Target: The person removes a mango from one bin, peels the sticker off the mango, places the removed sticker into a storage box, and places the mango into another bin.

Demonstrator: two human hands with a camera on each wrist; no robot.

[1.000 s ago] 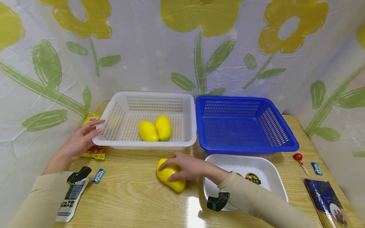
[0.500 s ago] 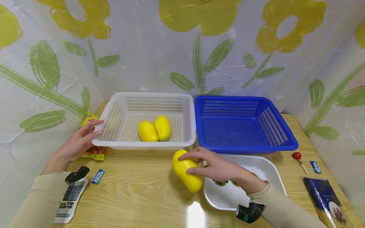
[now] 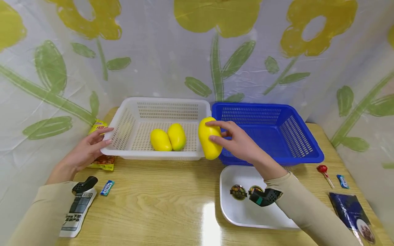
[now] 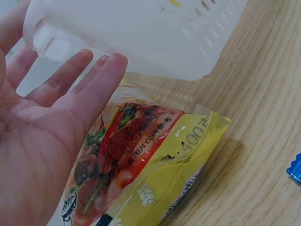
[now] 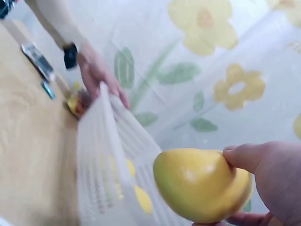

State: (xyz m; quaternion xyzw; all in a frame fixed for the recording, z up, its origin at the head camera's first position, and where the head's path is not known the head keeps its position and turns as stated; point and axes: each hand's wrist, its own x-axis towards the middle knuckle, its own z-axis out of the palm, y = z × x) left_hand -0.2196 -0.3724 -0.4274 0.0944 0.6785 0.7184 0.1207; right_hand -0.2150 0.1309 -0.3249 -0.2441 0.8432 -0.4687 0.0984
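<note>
My right hand (image 3: 235, 138) holds a yellow mango (image 3: 210, 138) between thumb and fingers, raised around the adjoining ends of the white and blue baskets. In the right wrist view the mango (image 5: 202, 183) shows a greenish end, pinched by the hand (image 5: 277, 174). Two more mangoes (image 3: 167, 138) lie side by side in the white basket (image 3: 160, 154). At that basket's left end my left hand (image 3: 87, 150) rests against the rim. Seen from the left wrist, the hand (image 4: 47, 108) has its fingers fairly straight along the white wall (image 4: 141, 37).
A blue basket (image 3: 267, 160) stands to the right. In front of it is a white tray (image 3: 261, 215) with round stickers (image 3: 238, 192). A lollipop (image 3: 322, 168) and dark packet (image 3: 349, 212) lie at right; a yellow food bag (image 3: 106, 162) and small wrapper (image 3: 107, 188) lie at left.
My right hand has lifted the mango off the table and carried it right, then up and away from me to the baskets. My left hand stays at the white basket's rim.
</note>
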